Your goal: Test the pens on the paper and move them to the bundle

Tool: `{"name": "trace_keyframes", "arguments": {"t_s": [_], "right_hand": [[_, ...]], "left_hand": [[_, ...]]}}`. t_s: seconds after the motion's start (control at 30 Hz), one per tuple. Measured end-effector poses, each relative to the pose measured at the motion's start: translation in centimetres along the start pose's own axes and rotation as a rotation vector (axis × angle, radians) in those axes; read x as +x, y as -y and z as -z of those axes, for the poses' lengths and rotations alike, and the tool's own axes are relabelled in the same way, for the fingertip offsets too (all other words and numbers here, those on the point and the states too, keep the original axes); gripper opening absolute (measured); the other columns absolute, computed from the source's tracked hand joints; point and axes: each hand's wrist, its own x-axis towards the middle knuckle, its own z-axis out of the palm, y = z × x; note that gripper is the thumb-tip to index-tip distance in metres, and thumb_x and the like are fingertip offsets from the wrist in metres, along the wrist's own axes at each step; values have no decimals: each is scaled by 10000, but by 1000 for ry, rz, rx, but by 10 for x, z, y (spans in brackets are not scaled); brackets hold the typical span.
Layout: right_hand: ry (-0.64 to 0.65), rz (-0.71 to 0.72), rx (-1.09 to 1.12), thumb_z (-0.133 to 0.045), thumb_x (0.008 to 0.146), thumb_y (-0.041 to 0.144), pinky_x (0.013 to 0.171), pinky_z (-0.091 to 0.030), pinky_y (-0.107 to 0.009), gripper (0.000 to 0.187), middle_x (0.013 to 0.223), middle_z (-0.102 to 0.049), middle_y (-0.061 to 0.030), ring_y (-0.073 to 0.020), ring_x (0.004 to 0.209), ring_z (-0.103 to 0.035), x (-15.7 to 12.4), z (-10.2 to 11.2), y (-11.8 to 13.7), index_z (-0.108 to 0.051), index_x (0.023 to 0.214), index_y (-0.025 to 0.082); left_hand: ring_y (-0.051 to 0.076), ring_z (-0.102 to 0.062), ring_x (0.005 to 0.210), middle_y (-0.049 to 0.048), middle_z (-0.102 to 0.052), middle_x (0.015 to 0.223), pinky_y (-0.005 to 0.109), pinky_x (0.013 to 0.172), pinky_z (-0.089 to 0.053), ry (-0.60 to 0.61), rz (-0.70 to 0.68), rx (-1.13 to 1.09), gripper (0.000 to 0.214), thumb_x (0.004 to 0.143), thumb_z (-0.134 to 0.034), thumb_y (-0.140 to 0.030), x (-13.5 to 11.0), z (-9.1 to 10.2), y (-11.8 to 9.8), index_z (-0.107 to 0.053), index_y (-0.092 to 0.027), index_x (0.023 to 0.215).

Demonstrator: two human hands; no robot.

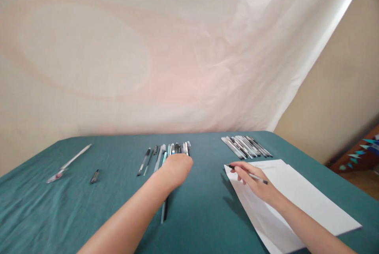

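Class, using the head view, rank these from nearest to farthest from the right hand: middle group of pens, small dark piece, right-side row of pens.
From the right hand:
1. Right-side row of pens: just beyond it.
2. Middle group of pens: to its left, by the left hand.
3. Small dark piece: farther left.

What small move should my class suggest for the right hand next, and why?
Perhaps shift the right hand a little inward over the white paper before making any mark. The dark end of the pen it holds appears right by the paper's far-left corner, while a broad white area lies toward the middle, so a stroke there would seem less likely to run off the edge.
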Motion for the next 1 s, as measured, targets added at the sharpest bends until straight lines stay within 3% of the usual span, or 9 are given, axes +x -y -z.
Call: {"name": "trace_keyframes", "arguments": {"t_s": [0.17, 0.37, 0.5, 0.63, 0.77, 1.0], "right_hand": [[114, 12, 168, -397, 857, 477, 510, -437, -243, 380, 839, -640, -50, -139, 635, -561, 11, -36, 19, -572, 1043, 195], [46, 17, 330, -394, 863, 468, 452, -393, -217, 347, 719, -594, -21, -108, 543, -510, 14, -63, 13, -570, 942, 180], [18, -1, 417, -422, 858, 452, 425, -359, -207, 317, 689, -584, -16, -94, 503, -478, 11, -66, 6, -562, 909, 173], [4, -7, 521, -478, 842, 418, 416, -336, -198, 248, 642, -575, 3, -80, 471, -449, 10, -65, 4, -546, 854, 180], [-2, -29, 663, -533, 819, 377, 403, -293, -186, 207, 581, -556, 21, -59, 429, -415, 11, -63, 1, -544, 788, 173], [23, -54, 643, -587, 780, 367, 406, -263, -191, 220, 561, -584, 4, -53, 415, -391, 10, -61, 4, -573, 731, 153]], "left_hand": [[280, -630, 820, 153, -669, 822, 348, 701, -463, 53, 124, 98, 223, 691, -489, -28, -1, 5, 19, -668, -125, 781], [278, -635, 807, 165, -668, 804, 336, 690, -468, 93, 131, 148, 215, 670, -484, -30, 8, -10, 24, -670, -115, 737], [288, -634, 800, 157, -670, 784, 329, 673, -468, 129, 99, 165, 204, 600, -526, -12, 11, -15, 26, -664, -121, 703], [245, -635, 751, 80, -677, 779, 273, 629, -459, 164, -4, 110, 204, 565, -599, -96, 12, -16, 22, -663, -174, 741], [206, -612, 801, 58, -666, 847, 245, 667, -439, 44, -153, -20, 226, 637, -562, -193, 16, -20, 16, -644, -196, 848], [201, -595, 808, 52, -659, 850, 246, 673, -417, -34, -120, -41, 205, 667, -541, -211, 20, -28, 14, -621, -194, 855]]}}
